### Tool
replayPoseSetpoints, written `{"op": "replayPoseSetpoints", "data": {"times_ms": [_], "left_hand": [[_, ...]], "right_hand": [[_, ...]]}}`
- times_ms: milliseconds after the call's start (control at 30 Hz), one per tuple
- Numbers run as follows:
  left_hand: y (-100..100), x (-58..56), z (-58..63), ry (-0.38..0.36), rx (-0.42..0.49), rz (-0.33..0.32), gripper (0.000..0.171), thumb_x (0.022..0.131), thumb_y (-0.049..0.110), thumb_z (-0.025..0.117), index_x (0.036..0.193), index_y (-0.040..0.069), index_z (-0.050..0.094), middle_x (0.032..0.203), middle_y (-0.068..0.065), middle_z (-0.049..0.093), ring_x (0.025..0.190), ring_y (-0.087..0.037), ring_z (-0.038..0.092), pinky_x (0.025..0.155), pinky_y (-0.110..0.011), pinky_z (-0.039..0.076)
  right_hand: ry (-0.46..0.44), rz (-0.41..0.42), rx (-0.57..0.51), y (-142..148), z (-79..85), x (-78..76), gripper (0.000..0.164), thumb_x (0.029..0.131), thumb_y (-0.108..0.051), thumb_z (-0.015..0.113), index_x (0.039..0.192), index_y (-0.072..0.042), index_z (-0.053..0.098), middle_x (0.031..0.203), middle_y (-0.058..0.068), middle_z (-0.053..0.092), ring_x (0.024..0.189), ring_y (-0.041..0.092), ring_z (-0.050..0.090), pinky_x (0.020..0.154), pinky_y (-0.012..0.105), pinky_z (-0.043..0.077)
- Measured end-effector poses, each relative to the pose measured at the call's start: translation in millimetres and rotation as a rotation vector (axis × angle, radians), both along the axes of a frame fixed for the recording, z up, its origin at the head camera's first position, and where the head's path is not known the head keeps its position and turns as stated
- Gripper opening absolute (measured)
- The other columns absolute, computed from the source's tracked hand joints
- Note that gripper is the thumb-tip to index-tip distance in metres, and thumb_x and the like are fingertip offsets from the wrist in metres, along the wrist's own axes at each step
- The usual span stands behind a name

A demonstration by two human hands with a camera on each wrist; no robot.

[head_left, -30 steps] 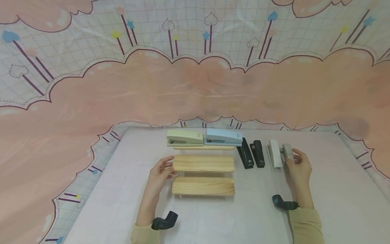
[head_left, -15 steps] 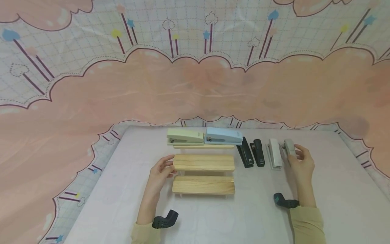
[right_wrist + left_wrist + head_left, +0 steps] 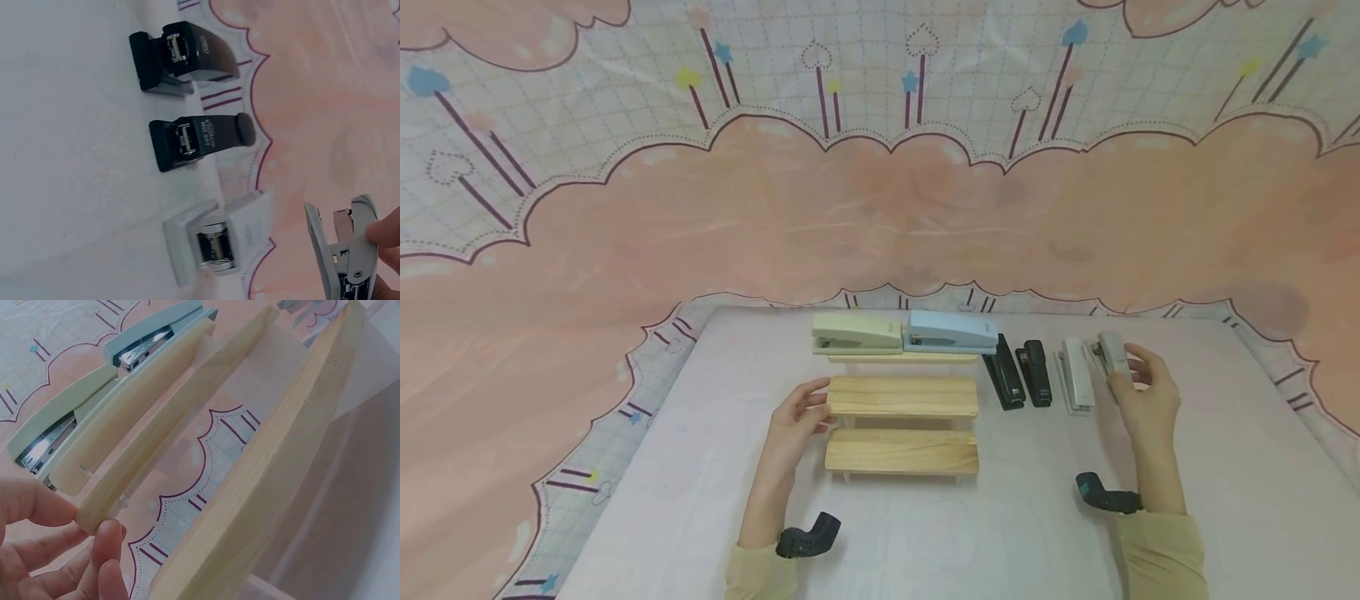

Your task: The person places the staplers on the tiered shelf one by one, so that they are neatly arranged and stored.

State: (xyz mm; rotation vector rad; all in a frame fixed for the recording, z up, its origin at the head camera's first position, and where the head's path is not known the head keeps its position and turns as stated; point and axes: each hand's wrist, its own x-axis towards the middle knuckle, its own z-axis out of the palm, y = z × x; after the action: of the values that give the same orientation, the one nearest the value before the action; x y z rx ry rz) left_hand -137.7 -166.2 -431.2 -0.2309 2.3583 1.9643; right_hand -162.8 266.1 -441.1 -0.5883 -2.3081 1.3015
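Observation:
My right hand [image 3: 1150, 400] pinches a small grey stapler [image 3: 1113, 354] at the right of the row of staplers. In the right wrist view this stapler [image 3: 357, 250] shows its metal parts from the side, with fingertips at its edge. My left hand [image 3: 793, 417] pinches the left end of the middle wooden shelf board [image 3: 902, 397], as the left wrist view shows. On the rearmost, highest board lie a light green stapler [image 3: 856, 333] and a light blue stapler [image 3: 952, 332], end to end. The front wooden board [image 3: 901, 452] bears nothing.
Right of the shelf stand a larger black stapler [image 3: 1004, 375], a smaller black stapler [image 3: 1035, 373] and a white stapler [image 3: 1077, 375], side by side on the white table [image 3: 940, 542]. A patterned cloth [image 3: 880, 208] hangs behind the table.
My right hand has moved slightly right and away from me with the grey stapler, which now stands at more of a slant. My left hand stays at the shelf board.

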Motion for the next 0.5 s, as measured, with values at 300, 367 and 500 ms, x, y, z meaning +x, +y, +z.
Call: {"op": "replayPoseSetpoints", "data": {"times_ms": [300,367,500], "left_hand": [[0,0.1,0.3,0.007,-0.028,-0.001,0.043,0.093,0.007,0.052,0.135,0.014,0.052,0.124,-0.017,0.061,0.086,-0.011,0.063,0.080,-0.026,0.047],[0,-0.5,0.1,0.002,-0.023,0.003,0.042,0.093,0.007,0.052,0.135,0.014,0.052,0.124,-0.017,0.061,0.085,-0.010,0.062,0.080,-0.026,0.047],[1,-1.1,0.2,-0.008,-0.013,0.009,0.042,0.093,0.007,0.052,0.134,0.014,0.053,0.123,-0.018,0.061,0.084,-0.009,0.062,0.080,-0.025,0.047]], "right_hand": [[0.039,0.035,0.014,-4,20.9,14.0,0.050,0.088,-0.003,0.058,0.136,-0.014,0.053,0.120,0.008,0.058,0.088,-0.006,0.042,0.071,0.007,0.037],[0.041,0.041,0.008,-5,25.5,16.2,0.050,0.088,-0.003,0.058,0.136,-0.015,0.053,0.116,0.000,0.057,0.089,-0.006,0.043,0.073,0.008,0.037],[0.037,0.070,0.009,-7,32.3,21.2,0.049,0.089,-0.005,0.059,0.136,-0.015,0.053,0.111,-0.010,0.055,0.090,-0.007,0.044,0.076,0.010,0.036]]}}
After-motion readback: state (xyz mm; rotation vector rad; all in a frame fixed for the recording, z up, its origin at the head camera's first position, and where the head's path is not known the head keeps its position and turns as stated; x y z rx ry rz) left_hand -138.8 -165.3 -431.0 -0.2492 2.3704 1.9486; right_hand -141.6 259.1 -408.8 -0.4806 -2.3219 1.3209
